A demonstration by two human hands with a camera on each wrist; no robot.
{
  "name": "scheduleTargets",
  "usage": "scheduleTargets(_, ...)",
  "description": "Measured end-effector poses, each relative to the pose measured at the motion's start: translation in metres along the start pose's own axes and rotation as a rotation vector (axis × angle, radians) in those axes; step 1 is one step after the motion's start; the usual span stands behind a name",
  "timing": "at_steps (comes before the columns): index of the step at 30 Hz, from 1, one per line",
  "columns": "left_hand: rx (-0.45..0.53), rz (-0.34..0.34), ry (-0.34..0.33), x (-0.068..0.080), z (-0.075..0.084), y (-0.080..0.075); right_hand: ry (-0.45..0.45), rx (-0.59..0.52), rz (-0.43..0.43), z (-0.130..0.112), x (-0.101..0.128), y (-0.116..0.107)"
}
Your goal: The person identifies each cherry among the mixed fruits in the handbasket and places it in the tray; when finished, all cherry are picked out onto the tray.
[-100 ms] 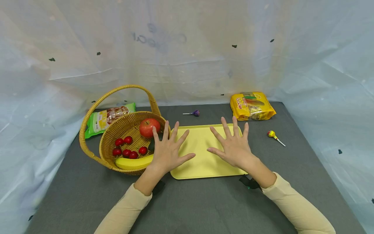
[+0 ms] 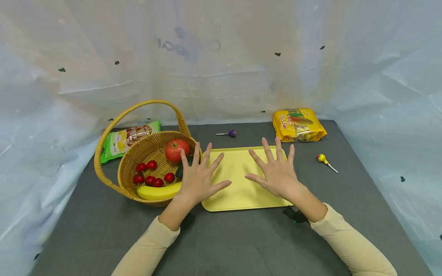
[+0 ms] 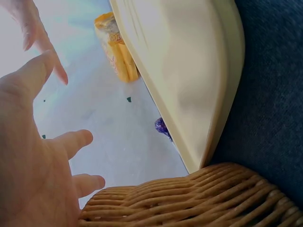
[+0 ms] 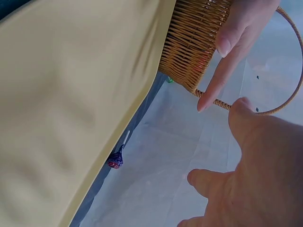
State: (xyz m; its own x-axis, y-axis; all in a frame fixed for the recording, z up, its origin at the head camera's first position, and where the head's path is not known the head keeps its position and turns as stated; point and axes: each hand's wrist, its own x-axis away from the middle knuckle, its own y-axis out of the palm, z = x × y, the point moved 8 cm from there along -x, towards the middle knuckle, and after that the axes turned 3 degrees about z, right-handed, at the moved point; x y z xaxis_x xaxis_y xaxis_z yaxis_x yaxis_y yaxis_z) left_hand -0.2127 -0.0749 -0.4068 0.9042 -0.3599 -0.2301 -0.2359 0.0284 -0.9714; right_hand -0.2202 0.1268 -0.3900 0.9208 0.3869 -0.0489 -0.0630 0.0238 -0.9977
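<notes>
Both hands are held out with fingers spread and nothing in them. In the head view the left hand (image 2: 197,182) overlaps the right rim of a wicker basket (image 2: 126,170) and the left end of a yellow tray (image 2: 238,191). Over the tray's right part is the right hand (image 2: 277,176). Inside the basket lie a red apple (image 2: 174,150), several small red cherries (image 2: 150,180), a banana (image 2: 159,192) and a dark green item (image 2: 179,171) partly hidden by the left fingers. The left wrist view shows the basket's woven side (image 3: 189,203) below the left hand.
Behind the basket lies a green snack packet (image 2: 117,143). A purple-wrapped lollipop (image 2: 231,133) is beyond the tray. At the back right sits a yellow packet (image 2: 298,125), with a yellow-wrapped lollipop (image 2: 322,158) nearer on the grey tabletop (image 2: 235,245). A pale sheet (image 2: 221,88) hangs around the table.
</notes>
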Motion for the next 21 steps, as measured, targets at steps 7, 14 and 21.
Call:
scheduleTargets(7,0.034,0.028,-0.017,0.010,-0.009,-0.009,0.001,-0.038,-0.010,-0.001,-0.007,0.002)
scheduleTargets(14,0.320,0.616,0.037,0.064,-0.034,-0.086,-0.051,-0.499,0.023,0.007,-0.025,0.004)
scheduleTargets(21,0.556,1.442,-0.213,0.154,-0.096,-0.138,-0.164,-1.026,-0.001,-0.015,-0.063,-0.004)
